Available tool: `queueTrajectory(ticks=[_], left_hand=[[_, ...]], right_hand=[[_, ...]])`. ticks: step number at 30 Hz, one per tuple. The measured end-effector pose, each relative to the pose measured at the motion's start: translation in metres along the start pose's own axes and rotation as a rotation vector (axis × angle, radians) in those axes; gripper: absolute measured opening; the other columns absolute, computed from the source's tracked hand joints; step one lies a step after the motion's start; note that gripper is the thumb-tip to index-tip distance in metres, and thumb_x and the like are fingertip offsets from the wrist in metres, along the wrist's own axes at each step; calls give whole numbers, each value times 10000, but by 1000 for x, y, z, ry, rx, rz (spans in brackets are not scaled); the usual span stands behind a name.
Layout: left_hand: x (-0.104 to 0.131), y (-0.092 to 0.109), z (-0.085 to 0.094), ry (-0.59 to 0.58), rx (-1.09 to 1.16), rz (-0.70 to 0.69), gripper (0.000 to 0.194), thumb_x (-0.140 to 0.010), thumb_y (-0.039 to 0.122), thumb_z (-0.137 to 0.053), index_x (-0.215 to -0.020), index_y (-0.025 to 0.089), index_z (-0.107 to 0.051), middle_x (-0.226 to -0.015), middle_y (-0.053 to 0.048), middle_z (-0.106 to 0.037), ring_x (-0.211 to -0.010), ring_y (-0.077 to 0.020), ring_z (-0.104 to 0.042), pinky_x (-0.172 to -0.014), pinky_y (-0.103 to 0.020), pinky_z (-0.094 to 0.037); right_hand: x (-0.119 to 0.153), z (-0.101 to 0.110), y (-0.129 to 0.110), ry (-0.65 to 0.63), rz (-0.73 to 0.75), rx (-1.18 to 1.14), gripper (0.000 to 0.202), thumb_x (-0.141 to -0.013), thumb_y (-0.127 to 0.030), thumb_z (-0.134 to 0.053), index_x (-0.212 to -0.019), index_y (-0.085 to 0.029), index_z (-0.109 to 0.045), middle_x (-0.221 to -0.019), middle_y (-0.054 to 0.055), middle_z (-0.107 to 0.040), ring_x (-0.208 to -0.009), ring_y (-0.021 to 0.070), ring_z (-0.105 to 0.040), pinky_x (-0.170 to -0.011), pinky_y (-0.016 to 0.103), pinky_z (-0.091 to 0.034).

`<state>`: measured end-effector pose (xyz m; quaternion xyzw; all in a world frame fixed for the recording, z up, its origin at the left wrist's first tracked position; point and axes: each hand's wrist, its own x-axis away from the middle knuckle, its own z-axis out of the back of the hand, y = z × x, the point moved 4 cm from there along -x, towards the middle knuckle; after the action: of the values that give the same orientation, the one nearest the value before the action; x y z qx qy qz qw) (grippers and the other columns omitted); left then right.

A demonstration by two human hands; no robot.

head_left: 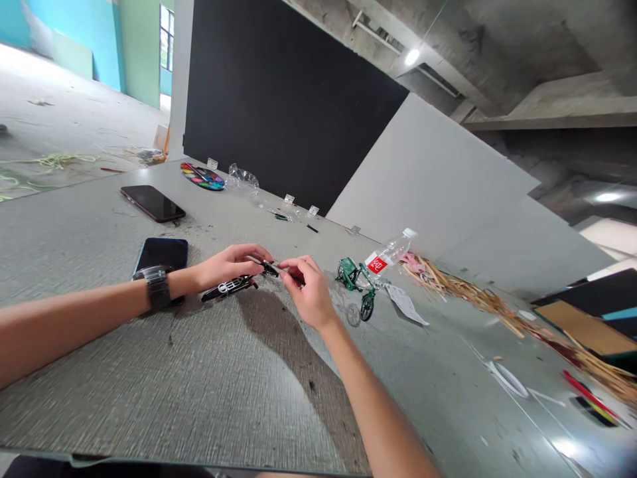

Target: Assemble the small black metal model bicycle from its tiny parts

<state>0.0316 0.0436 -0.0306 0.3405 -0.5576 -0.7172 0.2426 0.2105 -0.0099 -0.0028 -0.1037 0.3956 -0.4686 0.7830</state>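
On a gray tabletop [199, 372], the left hand [231, 263] curls its fingers closed on a black miniature bicycle [231, 287] — the right hand [311, 292] pinches its fingertips together at the bicycle's end. A clear plastic bottle [394, 250] lies to the right, a black smartphone [152, 203] to the left — and a green miniature bicycle [351, 275] stands just beside the bottle.

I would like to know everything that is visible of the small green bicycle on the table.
The small green bicycle stands upright on the grey table, to the right of the right hand, which does not touch it. Its frame looks glossy, its wheels are dark with spokes. A plastic bottle is just behind; contact is unclear.
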Motion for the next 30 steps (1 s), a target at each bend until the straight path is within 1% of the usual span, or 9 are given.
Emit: queueTrajectory(ticks=[4,6,11,13,19,21,25,30], left_hand=[[-1,0,0,6,30,6,316,-832,350,-584,-1100,182,-607,-1035,-61,-666,-872,-186,-612,-796,-333,-496],[-1,0,0,10,30,15,321,-828,361,-583,-1096,187,-607,-1043,-59,-667,-872,-188,-615,-789,-333,-503],[1,2,0,15,-19,16,341,-830,369,-575,-1113,182,-606,-1014,-62,-682,-836,-183,-615,-765,-323,-492],[1,3,-1,12,-28,13,335,-832,360,-574,-1111,178,-606,-1007,-62,-680,-829,-180,-614,-769,-322,-485],[-1,-1,0,13,-15,-1,333,-831,366,-574,-1107,182,-608,-999,-58,-685,-836,-186,-619,-762,-317,-484],[-1,-2,1,15,-14,-2,335,-829,365,-577,-1108,182,-608,-1010,-63,-688,-849,-189,-620,-765,-317,-486],[-1,-2,1,16,-2,8,331,-829,368,-580,-1102,184,-611,-1005,-59,-691,-840,-184,-623,-773,-323,-493],[1,1,0,27,-9,16,332,-816,358,-589,-1095,180,-617,-967,-47,-694,-801,-180,-631,-765,-325,-496]], right_hand=[[0,1,5,40,-19,-10,144,-939,-289,-558,-988,-207,-666,-901,43,-594,-753,151,-597,-702,276,-494],[0,0,8,59,-36,-2,158,-941,-311,-559,-956,-206,-676,-881,45,-616,-741,156,-599,-692,280,-490],[1,-6,14,47,-103,-32,274,-977,-396,-492,-915,-196,-670,-755,35,-647,-668,159,-601,-632,271,-476],[1,-6,13,45,-109,-29,282,-982,-397,-477,-915,-195,-661,-763,36,-650,-679,159,-602,-632,267,-473],[1,-2,5,-22,-4,-21,179,-938,-313,-557,-1005,-198,-677,-951,63,-614,-778,155,-600,-670,266,-490],[1,1,5,18,10,3,178,-935,-294,-565,-1004,-212,-708,-931,57,-598,-784,157,-594,-670,268,-492],[2,3,6,125,30,89,173,-927,-287,-594,-988,-234,-747,-805,30,-578,-715,153,-567,-642,270,-474],[6,-1,5,112,85,180,213,-960,-279,-541,-1021,-231,-739,-838,49,-595,-729,156,-588,-687,274,-482]])
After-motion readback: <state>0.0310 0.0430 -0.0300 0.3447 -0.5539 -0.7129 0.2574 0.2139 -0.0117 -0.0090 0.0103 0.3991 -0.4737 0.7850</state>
